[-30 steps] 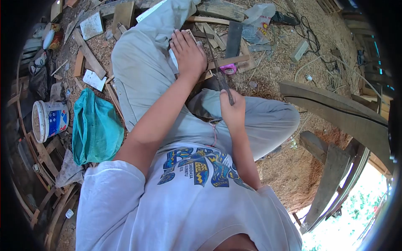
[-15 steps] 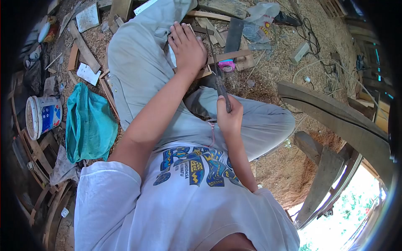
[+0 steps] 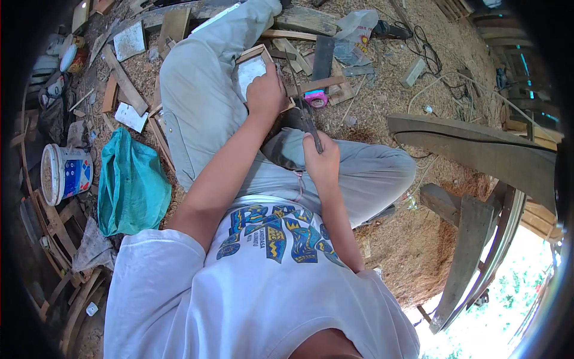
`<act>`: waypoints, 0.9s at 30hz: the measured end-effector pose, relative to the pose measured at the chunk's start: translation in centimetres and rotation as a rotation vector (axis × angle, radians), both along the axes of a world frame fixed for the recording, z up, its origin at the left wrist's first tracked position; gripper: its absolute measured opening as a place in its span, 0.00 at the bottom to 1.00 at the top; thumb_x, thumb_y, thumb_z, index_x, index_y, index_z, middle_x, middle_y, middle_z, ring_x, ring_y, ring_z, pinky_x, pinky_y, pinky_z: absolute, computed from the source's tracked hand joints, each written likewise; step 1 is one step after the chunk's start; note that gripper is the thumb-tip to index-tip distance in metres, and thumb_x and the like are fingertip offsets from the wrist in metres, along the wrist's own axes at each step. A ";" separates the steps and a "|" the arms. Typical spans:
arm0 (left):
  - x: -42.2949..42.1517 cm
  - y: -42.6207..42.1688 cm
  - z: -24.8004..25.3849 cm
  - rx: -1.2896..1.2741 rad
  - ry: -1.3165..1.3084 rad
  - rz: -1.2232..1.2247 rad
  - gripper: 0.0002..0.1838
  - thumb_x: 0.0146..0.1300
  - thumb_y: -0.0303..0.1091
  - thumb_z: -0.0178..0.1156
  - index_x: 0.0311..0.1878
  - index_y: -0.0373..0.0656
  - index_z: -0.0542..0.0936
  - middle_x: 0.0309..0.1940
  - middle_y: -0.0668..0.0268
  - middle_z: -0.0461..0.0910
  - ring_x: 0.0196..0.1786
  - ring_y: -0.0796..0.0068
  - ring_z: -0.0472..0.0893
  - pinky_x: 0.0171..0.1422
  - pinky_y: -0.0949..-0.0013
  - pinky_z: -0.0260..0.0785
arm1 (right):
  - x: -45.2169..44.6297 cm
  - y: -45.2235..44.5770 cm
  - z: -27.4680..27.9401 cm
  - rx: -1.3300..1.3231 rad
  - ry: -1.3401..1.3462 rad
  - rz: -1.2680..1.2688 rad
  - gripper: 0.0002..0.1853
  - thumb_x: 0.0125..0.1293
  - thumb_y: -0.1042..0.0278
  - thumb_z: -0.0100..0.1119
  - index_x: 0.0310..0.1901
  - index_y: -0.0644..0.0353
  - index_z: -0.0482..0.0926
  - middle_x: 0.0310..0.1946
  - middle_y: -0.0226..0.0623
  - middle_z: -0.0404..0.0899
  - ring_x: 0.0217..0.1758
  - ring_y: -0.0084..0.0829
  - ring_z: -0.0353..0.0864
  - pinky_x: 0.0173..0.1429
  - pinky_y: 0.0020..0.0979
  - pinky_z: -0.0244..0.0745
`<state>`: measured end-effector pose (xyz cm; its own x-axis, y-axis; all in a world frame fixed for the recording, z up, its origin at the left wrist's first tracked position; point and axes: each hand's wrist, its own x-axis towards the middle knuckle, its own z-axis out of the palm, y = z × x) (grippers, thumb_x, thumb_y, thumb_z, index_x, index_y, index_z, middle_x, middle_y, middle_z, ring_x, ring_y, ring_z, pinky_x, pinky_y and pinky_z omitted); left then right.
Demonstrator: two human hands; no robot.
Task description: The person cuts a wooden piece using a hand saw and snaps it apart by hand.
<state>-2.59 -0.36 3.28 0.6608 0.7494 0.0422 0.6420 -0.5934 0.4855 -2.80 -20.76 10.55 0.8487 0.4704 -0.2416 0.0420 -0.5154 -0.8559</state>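
Observation:
My right hand (image 3: 323, 157) is wrapped round the dark handle of a hand saw (image 3: 308, 116). Its narrow blade points away from me and crosses a thin wooden strip (image 3: 326, 84). My left hand (image 3: 266, 93) is closed at the strip's left end, its fingers partly hidden. Under and beside that hand, a small wooden frame (image 3: 258, 51) with a white panel (image 3: 250, 73) rests against my bent leg. A pink tape measure (image 3: 317, 99) lies just beyond the strip, to the right of the blade.
To the left are a teal cloth bag (image 3: 131, 185) and a white bucket (image 3: 60, 173). Wood offcuts (image 3: 124, 81) lie over the sawdust floor. A plastic bag (image 3: 357, 30) and black cable (image 3: 427, 54) are ahead. Large curved timber (image 3: 472, 146) stands at the right.
My left hand has gone from lying flat with fingers extended to closed at the strip, uncovering more of the frame and white panel. My right hand keeps hold of the saw.

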 end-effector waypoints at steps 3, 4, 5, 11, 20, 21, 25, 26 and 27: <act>-0.3 0.2 -0.2 0.013 -0.016 -0.010 0.13 0.82 0.41 0.50 0.54 0.40 0.73 0.27 0.45 0.86 0.31 0.38 0.87 0.37 0.38 0.79 | -0.3 -0.3 0.8 0.024 0.013 -0.002 0.17 0.72 0.62 0.62 0.30 0.68 0.77 0.18 0.45 0.72 0.21 0.31 0.70 0.32 0.40 0.68; -0.4 0.1 0.0 -0.009 0.002 -0.016 0.13 0.82 0.41 0.49 0.54 0.41 0.72 0.27 0.46 0.86 0.31 0.39 0.87 0.37 0.39 0.79 | -0.6 -0.6 1.0 0.026 0.010 0.002 0.17 0.72 0.62 0.62 0.30 0.68 0.77 0.18 0.45 0.72 0.21 0.31 0.70 0.32 0.40 0.68; -0.5 -0.1 0.1 -0.033 0.019 -0.023 0.13 0.82 0.41 0.49 0.54 0.41 0.72 0.26 0.46 0.86 0.31 0.39 0.87 0.37 0.39 0.79 | -0.9 -1.0 1.2 -0.002 0.006 0.007 0.17 0.72 0.62 0.62 0.30 0.67 0.77 0.18 0.44 0.71 0.21 0.30 0.70 0.32 0.40 0.67; -0.6 -0.2 0.9 -0.129 0.045 -0.025 0.13 0.81 0.42 0.51 0.53 0.41 0.73 0.30 0.45 0.87 0.37 0.38 0.88 0.43 0.37 0.79 | -2.2 -1.6 0.4 0.009 0.012 0.008 0.16 0.72 0.62 0.62 0.29 0.66 0.77 0.18 0.42 0.70 0.21 0.28 0.70 0.31 0.40 0.66; 2.3 1.5 -2.3 0.249 -0.256 0.047 0.30 0.74 0.43 0.59 0.72 0.33 0.71 0.77 0.42 0.66 0.81 0.42 0.63 0.80 0.41 0.58 | -2.6 -3.0 -0.2 0.205 0.243 -0.022 0.14 0.78 0.65 0.57 0.34 0.62 0.76 0.21 0.26 0.72 0.22 0.17 0.69 0.26 0.26 0.61; 2.5 1.3 -2.7 0.220 -0.196 0.060 0.34 0.75 0.43 0.59 0.77 0.31 0.67 0.80 0.41 0.61 0.84 0.41 0.58 0.84 0.41 0.53 | -2.5 -3.2 0.6 0.250 0.297 -0.066 0.14 0.78 0.65 0.57 0.33 0.61 0.75 0.20 0.25 0.71 0.21 0.17 0.67 0.26 0.26 0.60; 2.8 1.5 -3.1 0.226 -0.156 0.082 0.35 0.75 0.44 0.58 0.78 0.30 0.66 0.82 0.40 0.58 0.86 0.40 0.54 0.86 0.38 0.50 | -2.1 -3.5 3.4 0.275 0.319 -0.107 0.13 0.79 0.66 0.57 0.33 0.60 0.73 0.20 0.24 0.69 0.20 0.15 0.64 0.25 0.25 0.57; 2.8 1.5 -3.2 0.213 -0.151 0.076 0.36 0.75 0.44 0.57 0.78 0.30 0.66 0.83 0.40 0.58 0.87 0.40 0.53 0.87 0.38 0.48 | -1.9 -3.7 2.9 0.275 0.320 -0.112 0.13 0.79 0.66 0.57 0.33 0.60 0.73 0.20 0.24 0.69 0.20 0.15 0.64 0.25 0.25 0.57; 2.9 1.5 -3.1 0.202 -0.148 0.070 0.36 0.76 0.44 0.57 0.79 0.30 0.65 0.83 0.40 0.57 0.87 0.40 0.52 0.87 0.38 0.47 | -1.5 -3.6 2.3 0.228 0.290 -0.082 0.13 0.79 0.65 0.57 0.33 0.60 0.74 0.20 0.23 0.69 0.20 0.15 0.64 0.25 0.25 0.57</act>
